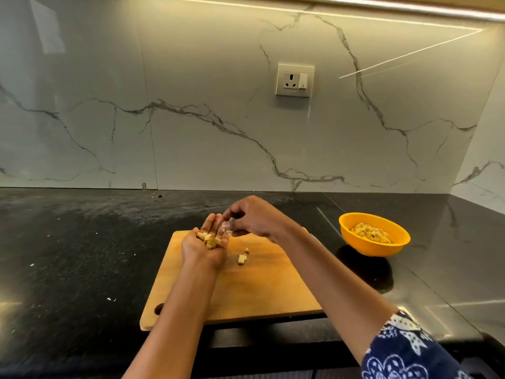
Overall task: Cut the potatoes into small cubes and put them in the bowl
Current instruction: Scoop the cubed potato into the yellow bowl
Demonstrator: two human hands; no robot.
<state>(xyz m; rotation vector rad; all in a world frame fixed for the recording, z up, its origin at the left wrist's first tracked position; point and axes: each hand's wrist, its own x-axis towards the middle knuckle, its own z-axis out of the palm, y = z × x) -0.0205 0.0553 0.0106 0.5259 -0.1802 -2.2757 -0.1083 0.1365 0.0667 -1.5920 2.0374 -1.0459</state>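
Two hands point(205, 248) point(258, 218), one board point(273, 291), one bowl point(378, 248), two loose cubes point(241, 259).

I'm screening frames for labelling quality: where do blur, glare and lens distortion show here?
Head view: the right hand is motion-blurred at its fingertips, so anything held there is unreadable; the potato cubes in the left hand stay sharp. Head view: the light strip glares along the top and reflects on the black counter. Head view: wide-angle distortion slants the wall corner at right.

White marble backsplash point(191, 77), wall socket point(294, 80), black granite counter point(68, 255), light strip point(410, 8) overhead.
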